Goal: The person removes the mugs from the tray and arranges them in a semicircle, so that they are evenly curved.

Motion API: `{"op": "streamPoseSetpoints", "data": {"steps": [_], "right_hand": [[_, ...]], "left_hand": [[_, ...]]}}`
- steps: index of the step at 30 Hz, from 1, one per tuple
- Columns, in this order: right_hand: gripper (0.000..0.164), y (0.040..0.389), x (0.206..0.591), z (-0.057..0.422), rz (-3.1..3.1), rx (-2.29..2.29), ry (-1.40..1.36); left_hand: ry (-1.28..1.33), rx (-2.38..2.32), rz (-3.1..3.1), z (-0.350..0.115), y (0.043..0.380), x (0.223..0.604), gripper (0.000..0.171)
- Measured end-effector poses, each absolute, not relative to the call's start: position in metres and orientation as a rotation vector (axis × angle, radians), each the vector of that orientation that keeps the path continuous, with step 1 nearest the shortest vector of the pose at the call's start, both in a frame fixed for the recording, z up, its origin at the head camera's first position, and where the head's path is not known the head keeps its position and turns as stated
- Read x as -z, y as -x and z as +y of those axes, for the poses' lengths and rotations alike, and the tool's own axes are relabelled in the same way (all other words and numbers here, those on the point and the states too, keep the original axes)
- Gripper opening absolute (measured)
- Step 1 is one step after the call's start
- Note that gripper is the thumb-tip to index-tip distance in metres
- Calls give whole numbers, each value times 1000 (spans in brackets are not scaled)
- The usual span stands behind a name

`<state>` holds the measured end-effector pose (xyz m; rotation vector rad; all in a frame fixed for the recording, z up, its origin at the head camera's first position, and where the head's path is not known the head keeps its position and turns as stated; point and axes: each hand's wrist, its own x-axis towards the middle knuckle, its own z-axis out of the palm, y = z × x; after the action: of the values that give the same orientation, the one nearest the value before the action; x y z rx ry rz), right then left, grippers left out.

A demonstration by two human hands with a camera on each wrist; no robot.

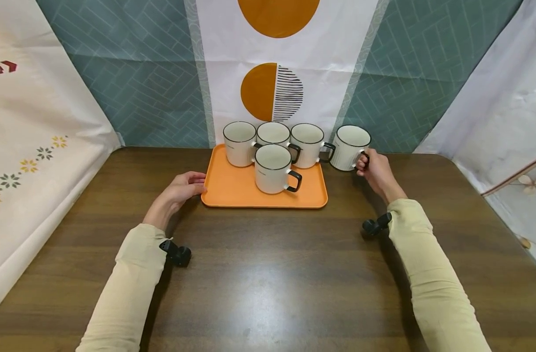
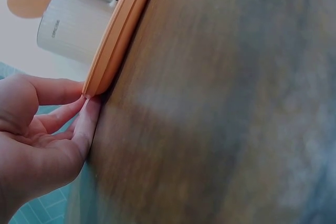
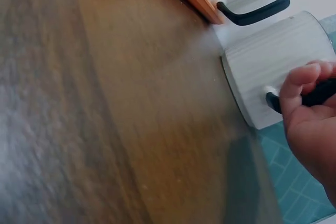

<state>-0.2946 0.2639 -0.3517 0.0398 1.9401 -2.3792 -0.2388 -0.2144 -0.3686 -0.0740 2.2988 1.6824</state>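
My right hand [image 1: 376, 168] grips the black handle of a white mug [image 1: 349, 148] just right of the orange tray [image 1: 224, 199]. In the right wrist view, its fingers curl round that handle [image 3: 275, 102], and the mug [image 3: 275, 61] stands upright. At the tray's left edge, my left hand [image 1: 184, 187] pinches the rim; the left wrist view has finger and thumb meeting at the tray's corner [image 2: 97, 80]. On the tray stand several matching black-rimmed mugs: a front one [image 1: 269, 171] before a back row with a left [image 1: 239, 146], a middle [image 1: 273, 131] and a right mug [image 1: 306, 146].
Dark wooden table [image 1: 259, 274] lies beneath everything. Close behind the tray hangs a teal and white patterned cloth [image 1: 224, 73]. White cloths border the left [image 1: 43, 146] and right [image 1: 505, 127] sides. The tray's right mug has its handle [image 1: 327, 151] beside the gripped mug.
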Motion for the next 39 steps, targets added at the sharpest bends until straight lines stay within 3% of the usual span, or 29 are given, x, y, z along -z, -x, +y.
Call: {"op": "streamPoseSetpoints", "data": {"steps": [8,16,27,39], "right_hand": [[41,290,349,266,2442,1983,-30],[44,283,348,269,2727,1868,-101],[11,274,328,267,2835,2022,-186],[12,261,313,238,2900,2030,40]], "left_hand": [[52,-1698,2295,-215,240,369,54],[29,-1728,2280,-215,240,371,55],[44,-1720,2282,-216,242,373,53],[30,-1728,2279,-215,240,371,54]]}}
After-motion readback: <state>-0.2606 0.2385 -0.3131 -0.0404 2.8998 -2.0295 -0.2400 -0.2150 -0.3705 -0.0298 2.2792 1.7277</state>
